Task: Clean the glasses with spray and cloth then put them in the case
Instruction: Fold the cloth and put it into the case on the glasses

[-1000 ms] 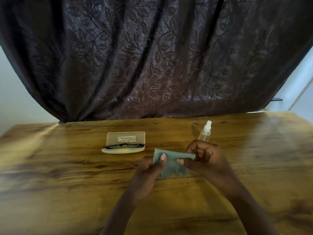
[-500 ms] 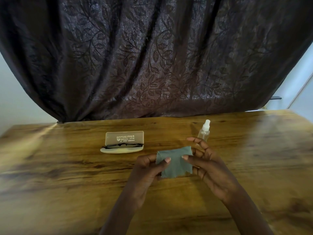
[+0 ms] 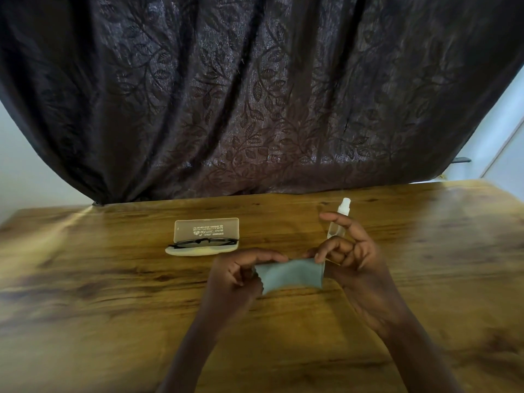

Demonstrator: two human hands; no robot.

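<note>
A grey-green cloth [image 3: 292,275] is stretched between both hands just above the wooden table [image 3: 113,293]. My left hand [image 3: 235,276] pinches its left edge. My right hand [image 3: 348,259] pinches its upper right corner, with the index finger raised. Black-framed glasses [image 3: 202,242] lie folded in an open translucent case [image 3: 205,236], left of and beyond the hands. A small clear spray bottle [image 3: 340,217] with a white cap stands upright behind my right hand, its lower part hidden by the fingers.
A dark leaf-patterned curtain [image 3: 255,95] hangs behind the table's far edge. Pale wall shows at the left and right sides. The table extends wide to both sides of the hands.
The cloth has been turned and pulled wider between the hands. My right hand shifted right and up, its index finger now lifted in front of the spray bottle.
</note>
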